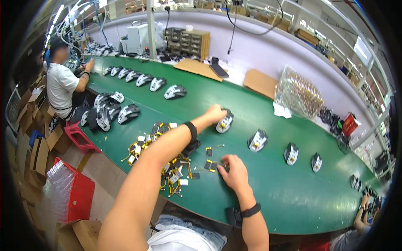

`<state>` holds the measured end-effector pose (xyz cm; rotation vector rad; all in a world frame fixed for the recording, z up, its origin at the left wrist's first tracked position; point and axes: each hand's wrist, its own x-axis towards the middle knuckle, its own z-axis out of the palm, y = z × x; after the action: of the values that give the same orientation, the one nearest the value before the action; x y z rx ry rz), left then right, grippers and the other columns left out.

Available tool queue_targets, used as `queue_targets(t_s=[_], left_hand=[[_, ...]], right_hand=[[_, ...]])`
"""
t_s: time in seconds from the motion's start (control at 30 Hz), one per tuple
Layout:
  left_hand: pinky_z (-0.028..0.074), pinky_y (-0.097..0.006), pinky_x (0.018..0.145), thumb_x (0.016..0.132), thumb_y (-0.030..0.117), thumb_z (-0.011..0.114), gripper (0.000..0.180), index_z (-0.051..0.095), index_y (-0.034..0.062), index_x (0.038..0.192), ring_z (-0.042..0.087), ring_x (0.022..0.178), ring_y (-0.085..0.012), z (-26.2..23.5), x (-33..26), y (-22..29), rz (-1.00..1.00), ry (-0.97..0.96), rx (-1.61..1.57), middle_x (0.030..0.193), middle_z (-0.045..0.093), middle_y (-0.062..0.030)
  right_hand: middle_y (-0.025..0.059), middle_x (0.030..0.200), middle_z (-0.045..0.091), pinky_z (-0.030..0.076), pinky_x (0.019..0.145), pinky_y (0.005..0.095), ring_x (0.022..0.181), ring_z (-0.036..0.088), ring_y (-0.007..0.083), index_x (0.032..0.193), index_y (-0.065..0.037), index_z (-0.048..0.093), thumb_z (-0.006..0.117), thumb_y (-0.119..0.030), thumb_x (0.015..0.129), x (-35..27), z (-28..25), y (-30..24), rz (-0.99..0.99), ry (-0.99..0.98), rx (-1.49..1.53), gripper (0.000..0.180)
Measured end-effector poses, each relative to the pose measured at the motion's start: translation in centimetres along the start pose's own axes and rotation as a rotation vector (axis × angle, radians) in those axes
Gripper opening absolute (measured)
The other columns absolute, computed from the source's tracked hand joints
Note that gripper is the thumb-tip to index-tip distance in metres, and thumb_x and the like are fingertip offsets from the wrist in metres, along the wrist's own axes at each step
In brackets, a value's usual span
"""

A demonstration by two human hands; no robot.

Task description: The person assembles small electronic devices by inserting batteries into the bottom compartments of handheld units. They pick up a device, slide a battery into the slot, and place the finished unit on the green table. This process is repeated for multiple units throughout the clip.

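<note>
My left hand [215, 113] is closed on the far left edge of an open black-and-white computer mouse shell [225, 124], which has a small yellow-taped part inside. Nearer to me, my right hand [235, 172] has its curled thumb and fingers at the edge of a flat dark battery pack [211, 165] with yellow tape and thin wires; their exact contact is small in view. Another battery [209, 151] lies just beyond it. Under and beside my left forearm spreads a pile of battery packs [173, 178], partly hidden by that arm.
Mouse shells stand in a line rightward, including one shell [257, 141]; more shells [158, 84] line the far left, with a cluster [106, 113] nearer. Bubble wrap [298, 94] and cardboard [260, 83] lie along the back. A co-worker [63, 81] sits left; another person's arm [361, 215] shows right.
</note>
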<state>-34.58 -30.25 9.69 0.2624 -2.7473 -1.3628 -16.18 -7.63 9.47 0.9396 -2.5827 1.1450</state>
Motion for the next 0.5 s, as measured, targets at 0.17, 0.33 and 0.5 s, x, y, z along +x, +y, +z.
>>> queue_targets(t_s=[0.17, 0.33, 0.5], left_hand=[[0.048, -0.044, 0.098, 0.079, 0.024, 0.064, 0.047, 0.062, -0.0051, 0.115, 0.059, 0.114, -0.0374, -2.9, 1.2, 0.3, 0.010, 0.129, 0.480, 0.120, 0.061, -0.0256], [0.045, -0.049, 0.102, 0.079, 0.029, 0.071, 0.071, 0.039, -0.0012, 0.134, 0.048, 0.124, -0.0389, -12.7, 3.0, -5.3, -0.217, 0.493, 0.627, 0.136, 0.047, -0.0224], [0.041, -0.050, 0.106, 0.070, 0.049, 0.081, 0.108, 0.023, 0.0024, 0.148, 0.045, 0.131, -0.0392, -13.7, 1.4, -8.6, -0.467, 0.330, 0.521, 0.146, 0.039, -0.0220]], right_hand=[[0.0101, 0.083, 0.059, 0.050, 0.070, 0.0378, 0.077, 0.059, 0.0279, 0.085, -0.007, 0.063, 0.075, -0.014, 0.077, -0.5, 0.2, 1.0, 0.016, 0.017, -0.132, 0.017], [0.0113, 0.082, 0.059, 0.050, 0.071, 0.0369, 0.081, 0.061, 0.0294, 0.088, -0.005, 0.061, 0.073, -0.015, 0.081, -1.4, 0.4, 0.0, -0.016, 0.025, -0.235, 0.017], [0.0113, 0.083, 0.070, 0.054, 0.069, 0.0297, 0.075, 0.070, 0.0229, 0.089, 0.000, 0.061, 0.068, -0.008, 0.086, -1.1, -0.4, -0.8, 0.231, 0.057, 0.376, 0.011]])
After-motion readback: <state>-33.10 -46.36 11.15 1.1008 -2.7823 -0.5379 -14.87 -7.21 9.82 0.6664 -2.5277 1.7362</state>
